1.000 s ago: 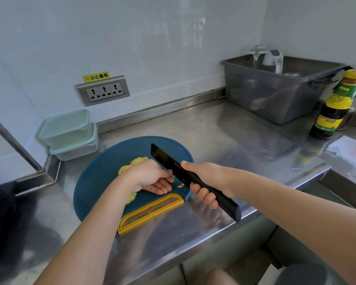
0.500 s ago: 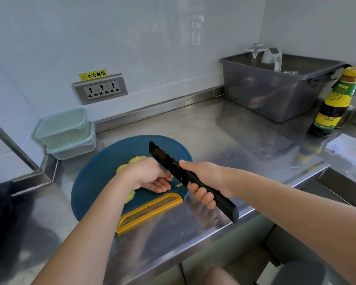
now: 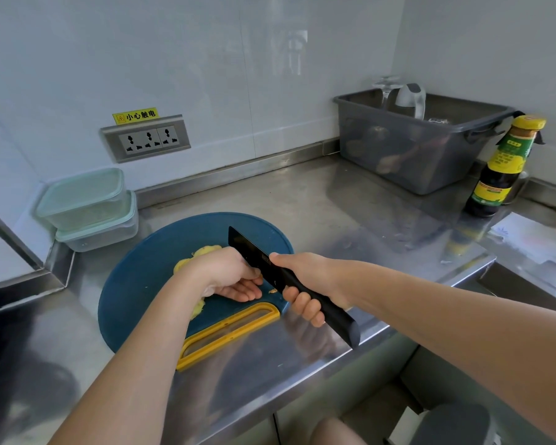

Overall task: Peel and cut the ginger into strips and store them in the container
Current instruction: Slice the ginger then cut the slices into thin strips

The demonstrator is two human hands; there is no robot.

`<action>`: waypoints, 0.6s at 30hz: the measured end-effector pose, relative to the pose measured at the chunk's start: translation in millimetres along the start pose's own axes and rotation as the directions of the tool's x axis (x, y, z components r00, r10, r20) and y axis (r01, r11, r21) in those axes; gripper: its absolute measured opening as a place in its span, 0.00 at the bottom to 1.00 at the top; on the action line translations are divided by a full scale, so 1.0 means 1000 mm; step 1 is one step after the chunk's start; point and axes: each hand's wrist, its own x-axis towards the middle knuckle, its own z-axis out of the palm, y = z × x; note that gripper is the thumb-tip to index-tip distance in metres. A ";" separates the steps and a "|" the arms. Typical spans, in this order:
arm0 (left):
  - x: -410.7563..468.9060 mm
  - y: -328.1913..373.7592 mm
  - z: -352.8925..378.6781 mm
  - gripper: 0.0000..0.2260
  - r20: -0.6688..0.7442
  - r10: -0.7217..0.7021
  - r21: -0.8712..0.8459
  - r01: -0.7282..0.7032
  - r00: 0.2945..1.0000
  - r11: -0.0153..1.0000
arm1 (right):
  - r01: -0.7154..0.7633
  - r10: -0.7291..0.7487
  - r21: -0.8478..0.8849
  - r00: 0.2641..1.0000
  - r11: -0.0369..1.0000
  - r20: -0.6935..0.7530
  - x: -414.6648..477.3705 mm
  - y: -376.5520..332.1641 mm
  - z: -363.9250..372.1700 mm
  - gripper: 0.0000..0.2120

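The ginger [image 3: 203, 253], peeled and yellow, lies on the middle of the board [image 3: 142, 284]; most of it is covered, with one part showing at the far side of the left grip [image 3: 228, 277] and another at its near side by the wrist. The left grip is clamped on the ginger, with the fingers [image 3: 247, 295] curled down over it and the tips pointing right toward the blade. A few small ginger bits [image 3: 273, 290] lie on the board just beside those fingertips. The right grip [image 3: 305, 284] is closed around the black handle of the knife [image 3: 244, 245], thumb on top, fingers wrapped underneath. The blade points to the far left, its flat side against the left grip's knuckles; whether the edge touches the board cannot be determined. The handle end projects toward the near right, past the board's edge. The board is blue and round, with a yellow handle [image 3: 228, 332] at its near edge, and rests on the steel surface [image 3: 302, 200]. Two lidded containers [image 3: 87, 200] are stacked at the far left corner of the surface, apart from the board. A socket strip [image 3: 145, 141] is set in the wall above them. A grey bin [image 3: 414, 149] stands at the far right, with a dark sauce bottle [image 3: 501, 168] just beside it and a sheet of paper [image 3: 527, 239] near the bottle.
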 end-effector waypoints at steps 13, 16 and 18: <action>-0.010 0.008 0.019 0.08 -0.182 -0.012 0.176 0.045 0.983 0.983 | -0.002 0.005 0.048 0.998 0.999 -0.068 0.003 0.009 0.016 0.31; -0.012 0.008 0.019 0.10 -0.233 -0.037 0.120 0.067 0.972 0.991 | -0.012 0.012 0.001 0.997 1.000 -0.070 -0.003 0.014 0.007 0.32; -0.015 0.009 0.020 0.11 -0.262 -0.055 0.095 0.083 0.964 0.992 | 0.007 -0.008 -0.030 0.999 1.000 -0.054 -0.006 0.017 -0.001 0.32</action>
